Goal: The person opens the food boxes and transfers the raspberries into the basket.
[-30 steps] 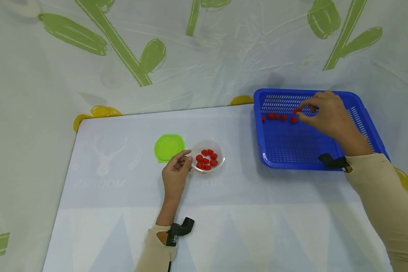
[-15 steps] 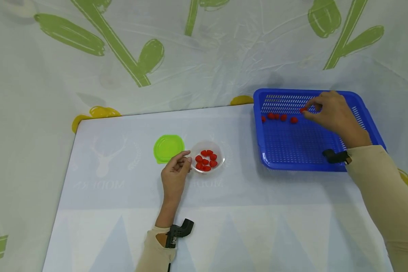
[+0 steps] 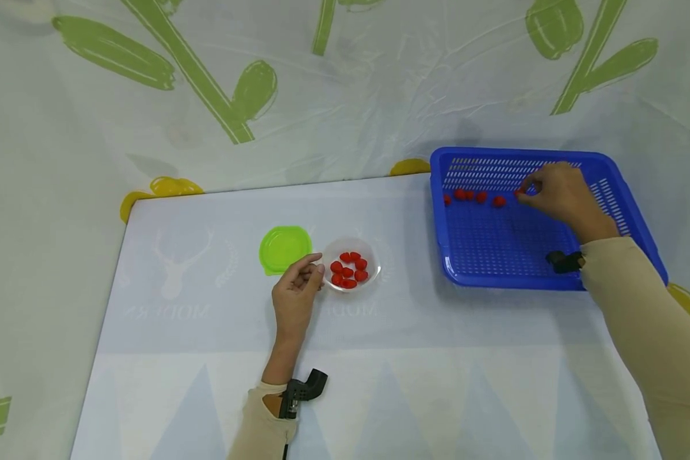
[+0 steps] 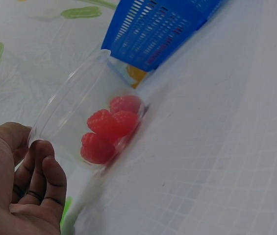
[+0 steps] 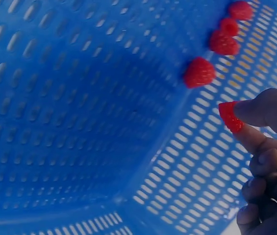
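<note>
My left hand [image 3: 295,300] pinches the near-left rim of a clear plastic bowl [image 4: 72,105] between thumb and fingers. Several red raspberries [image 4: 99,148] lie at the bottom of the bowl, which stands on the table. Over at the right, my right hand [image 3: 563,191] is inside a blue plastic basket [image 3: 494,249]. Thumb and index finger pinch one raspberry [image 5: 231,117] near the slotted far wall, its tip showing past the fingertips. A row of several loose raspberries [image 5: 200,73] lies along the foot of that wall, left of the hand in the head view.
A bright green lid [image 3: 285,248] lies flat on the white table [image 3: 345,396], just left of the bowl. Behind the table's far edge hangs a pale sheet [image 3: 379,102] printed with green leaves. Black wrist cameras [image 3: 307,388] sit at both wrists.
The right hand has shifted slightly right and then a little lower toward the basket floor, with the raspberry still pinched. The left hand keeps its place at the bowl's rim.
</note>
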`<state>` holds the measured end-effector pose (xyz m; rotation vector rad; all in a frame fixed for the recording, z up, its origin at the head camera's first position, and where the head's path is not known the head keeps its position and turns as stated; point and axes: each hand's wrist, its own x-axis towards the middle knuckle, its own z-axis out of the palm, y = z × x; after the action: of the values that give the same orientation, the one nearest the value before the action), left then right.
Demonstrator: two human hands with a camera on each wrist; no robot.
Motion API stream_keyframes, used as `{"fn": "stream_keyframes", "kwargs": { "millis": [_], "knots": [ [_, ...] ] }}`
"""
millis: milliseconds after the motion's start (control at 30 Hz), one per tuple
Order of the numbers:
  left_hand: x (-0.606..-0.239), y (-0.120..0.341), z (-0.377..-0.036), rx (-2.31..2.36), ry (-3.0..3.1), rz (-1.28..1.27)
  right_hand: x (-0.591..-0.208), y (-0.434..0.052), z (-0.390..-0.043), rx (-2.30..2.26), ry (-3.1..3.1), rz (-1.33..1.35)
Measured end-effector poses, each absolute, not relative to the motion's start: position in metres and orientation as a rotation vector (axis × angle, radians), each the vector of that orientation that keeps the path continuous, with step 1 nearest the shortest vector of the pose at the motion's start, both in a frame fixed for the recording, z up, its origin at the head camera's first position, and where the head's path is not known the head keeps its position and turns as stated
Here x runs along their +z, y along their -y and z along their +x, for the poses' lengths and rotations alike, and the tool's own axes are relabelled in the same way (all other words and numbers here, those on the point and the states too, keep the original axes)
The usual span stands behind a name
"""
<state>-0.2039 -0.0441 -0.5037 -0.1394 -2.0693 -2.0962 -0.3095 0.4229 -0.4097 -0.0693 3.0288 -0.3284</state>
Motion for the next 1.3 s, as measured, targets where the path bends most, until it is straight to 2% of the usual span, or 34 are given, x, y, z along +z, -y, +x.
{"fn": "stream_keyframes", "kwargs": {
  "millis": [667, 1300],
  "knots": [
    [-0.504, 0.044, -0.208, -2.138, 2.046, -0.161, -0.425, -0.43, -0.327, -0.162, -2.969, -0.107],
    [-0.506, 0.046, -0.205, -2.137, 2.047, -0.149, -0.427, -0.426, -0.324, -0.217, -2.922, -0.102]
  ]
}}
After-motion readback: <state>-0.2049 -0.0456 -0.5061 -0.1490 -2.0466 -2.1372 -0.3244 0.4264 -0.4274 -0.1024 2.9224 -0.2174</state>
